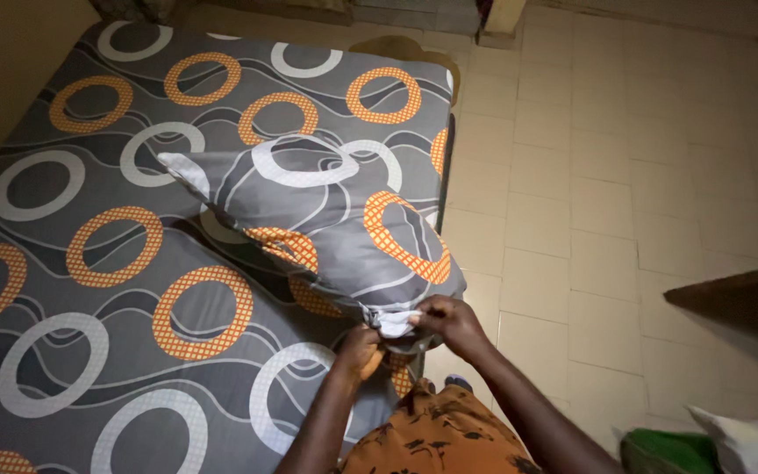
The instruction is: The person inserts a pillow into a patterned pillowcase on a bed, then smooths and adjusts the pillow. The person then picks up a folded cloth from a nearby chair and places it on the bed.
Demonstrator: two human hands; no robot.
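Observation:
A pillow (326,219) in a grey case with orange and white rings is held up over the right edge of the bed (89,263). White pillow stuffing shows at the case's open near end. My left hand (360,351) grips the lower edge of that opening from below. My right hand (451,323) pinches the case's edge beside the white pillow corner. The far corner of the pillow points up and left, above the mattress.
The bed carries a sheet in the same grey, orange and white ring pattern. Pale tiled floor (625,175) lies to the right. A dark furniture edge (739,294) juts in at right. A green and white bundle (712,443) sits at the bottom right.

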